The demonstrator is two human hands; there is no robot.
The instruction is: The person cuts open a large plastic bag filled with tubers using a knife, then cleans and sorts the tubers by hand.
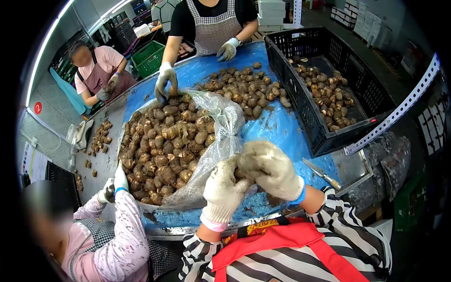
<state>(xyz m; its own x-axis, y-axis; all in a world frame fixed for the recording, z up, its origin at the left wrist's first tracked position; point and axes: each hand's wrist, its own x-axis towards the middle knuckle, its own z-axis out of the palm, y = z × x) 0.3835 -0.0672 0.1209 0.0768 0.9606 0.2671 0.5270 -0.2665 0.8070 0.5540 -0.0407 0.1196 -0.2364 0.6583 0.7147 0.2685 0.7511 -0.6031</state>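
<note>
Both my hands wear dirty white knitted gloves and meet above the table's near edge. My left hand (225, 188) is closed around a small brown tuber, mostly hidden between the gloves. My right hand (272, 170) curls over the same tuber from the right, its fingers pressed together. Just beyond them, a clear plastic bag (224, 136) lies open around a large heap of brown tubers (164, 145). Farther back on the blue sheet (263, 127) is a looser pile of tubers (246, 89). A knife (322, 174) with a wooden handle rests right of my right hand.
A black crate (324, 131) holding tubers stands at the right. Across the table, a co-worker's gloved hand (166, 81) reaches into the heap. Another co-worker's gloved hands (115, 185) are at the bag's left edge. A third person stands at the far left near scattered tubers (101, 136).
</note>
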